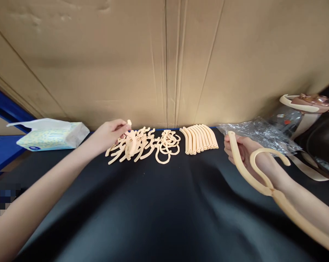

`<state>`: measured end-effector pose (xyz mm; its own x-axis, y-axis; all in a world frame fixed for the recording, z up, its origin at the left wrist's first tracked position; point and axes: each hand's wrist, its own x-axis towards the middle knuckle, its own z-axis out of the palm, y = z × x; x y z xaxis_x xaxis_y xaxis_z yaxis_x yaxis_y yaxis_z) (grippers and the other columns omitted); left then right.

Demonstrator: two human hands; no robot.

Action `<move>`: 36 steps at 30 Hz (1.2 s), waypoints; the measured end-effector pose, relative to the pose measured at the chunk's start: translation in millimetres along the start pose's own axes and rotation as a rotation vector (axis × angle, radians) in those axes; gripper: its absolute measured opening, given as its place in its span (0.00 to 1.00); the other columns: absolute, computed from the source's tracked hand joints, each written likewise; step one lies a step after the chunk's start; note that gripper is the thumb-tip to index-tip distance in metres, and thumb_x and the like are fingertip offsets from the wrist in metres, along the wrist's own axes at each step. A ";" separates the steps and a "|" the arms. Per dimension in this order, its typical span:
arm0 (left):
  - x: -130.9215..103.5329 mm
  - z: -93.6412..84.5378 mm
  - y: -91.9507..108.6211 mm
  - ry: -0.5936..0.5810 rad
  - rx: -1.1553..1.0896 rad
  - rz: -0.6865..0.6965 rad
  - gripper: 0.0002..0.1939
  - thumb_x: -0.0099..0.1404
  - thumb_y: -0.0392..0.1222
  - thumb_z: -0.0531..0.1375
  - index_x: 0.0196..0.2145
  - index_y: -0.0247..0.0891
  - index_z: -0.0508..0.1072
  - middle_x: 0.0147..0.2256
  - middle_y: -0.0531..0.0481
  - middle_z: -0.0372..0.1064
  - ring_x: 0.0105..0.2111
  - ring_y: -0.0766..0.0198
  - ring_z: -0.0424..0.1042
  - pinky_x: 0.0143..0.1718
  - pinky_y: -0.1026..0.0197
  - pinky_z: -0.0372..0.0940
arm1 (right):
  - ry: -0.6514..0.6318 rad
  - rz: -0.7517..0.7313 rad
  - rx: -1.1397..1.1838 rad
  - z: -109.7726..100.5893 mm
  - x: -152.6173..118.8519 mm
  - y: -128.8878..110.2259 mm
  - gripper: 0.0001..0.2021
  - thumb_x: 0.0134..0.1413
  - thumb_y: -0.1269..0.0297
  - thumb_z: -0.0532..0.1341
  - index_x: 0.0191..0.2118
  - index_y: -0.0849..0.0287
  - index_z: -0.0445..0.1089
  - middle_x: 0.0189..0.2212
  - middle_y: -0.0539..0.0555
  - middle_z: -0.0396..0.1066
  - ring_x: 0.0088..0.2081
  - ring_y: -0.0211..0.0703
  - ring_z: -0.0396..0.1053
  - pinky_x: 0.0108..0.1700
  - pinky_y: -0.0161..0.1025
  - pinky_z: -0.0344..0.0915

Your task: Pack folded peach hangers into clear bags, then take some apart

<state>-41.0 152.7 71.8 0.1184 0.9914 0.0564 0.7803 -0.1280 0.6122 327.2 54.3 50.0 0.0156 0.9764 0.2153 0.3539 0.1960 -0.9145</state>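
Note:
My right hand is closed around one end of a beige plastic clothes hanger. Its open hook curls up in front of my forearm, and one arm runs out of view at the lower right. Over a loose heap of curved beige hanger pieces, my left hand pinches a curved hanger arm by its upper end, fingers closed. The lower part of that piece overlaps the heap, so I cannot tell whether it touches it. Beside the heap lie several beige hooks.
A row of curved hanger arms lies right of the hooks. A tissue pack sits at the left. Clear plastic wrapping and a brown item with beige straps are at the right. Cardboard stands behind the black tabletop.

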 end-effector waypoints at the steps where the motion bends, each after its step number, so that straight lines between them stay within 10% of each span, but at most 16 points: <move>1: 4.6 -3.9 -5.8 0.009 -0.012 -0.018 0.18 0.69 0.57 0.54 0.35 0.37 0.70 0.27 0.54 0.64 0.26 0.66 0.61 0.29 0.64 0.57 | 0.007 0.047 0.068 -0.1 0.7 1.9 0.12 0.65 0.52 0.53 0.34 0.52 0.64 0.20 0.44 0.55 0.17 0.35 0.51 0.16 0.36 0.53; 14: 11.3 8.9 -15.7 -0.028 -0.062 -0.025 0.26 0.58 0.64 0.60 0.39 0.39 0.78 0.34 0.46 0.78 0.34 0.52 0.74 0.32 0.58 0.65 | 0.038 0.284 0.555 7.2 0.0 22.2 0.07 0.48 0.66 0.63 0.33 0.53 0.63 0.21 0.45 0.67 0.21 0.34 0.61 0.24 0.32 0.62; 21: -0.8 15.6 2.1 0.101 -0.001 0.040 0.30 0.61 0.62 0.60 0.48 0.34 0.79 0.49 0.38 0.75 0.50 0.44 0.70 0.52 0.48 0.64 | -0.038 0.218 0.544 10.9 -7.7 18.2 0.07 0.50 0.66 0.64 0.33 0.53 0.64 0.22 0.48 0.75 0.24 0.36 0.70 0.27 0.31 0.66; 25: -28.1 34.2 33.9 -0.154 -0.173 0.119 0.34 0.69 0.68 0.47 0.39 0.43 0.84 0.42 0.45 0.80 0.44 0.50 0.74 0.48 0.54 0.68 | -0.044 0.148 0.508 14.1 -14.1 14.8 0.09 0.53 0.64 0.66 0.35 0.53 0.64 0.26 0.50 0.80 0.27 0.37 0.75 0.31 0.33 0.70; 29: -58.1 54.0 54.6 -0.672 -0.611 0.107 0.25 0.65 0.65 0.60 0.29 0.42 0.82 0.42 0.45 0.80 0.46 0.52 0.75 0.48 0.56 0.67 | 0.038 0.059 0.453 16.5 -16.4 16.2 0.12 0.56 0.60 0.68 0.33 0.52 0.63 0.32 0.47 0.83 0.34 0.35 0.79 0.39 0.31 0.72; 36: -77.5 75.3 61.6 -0.538 -1.092 -0.138 0.17 0.60 0.49 0.71 0.45 0.40 0.82 0.50 0.46 0.77 0.50 0.57 0.75 0.52 0.61 0.68 | -0.099 -0.038 0.186 29.5 -23.8 16.3 0.18 0.58 0.57 0.68 0.27 0.53 0.58 0.31 0.51 0.83 0.33 0.42 0.81 0.38 0.37 0.76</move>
<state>44.0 65.9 45.7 0.5162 0.8232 -0.2365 -0.0877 0.3254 0.9415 305.0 37.0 20.0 -0.0896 0.9704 0.2245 0.1734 0.2371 -0.9559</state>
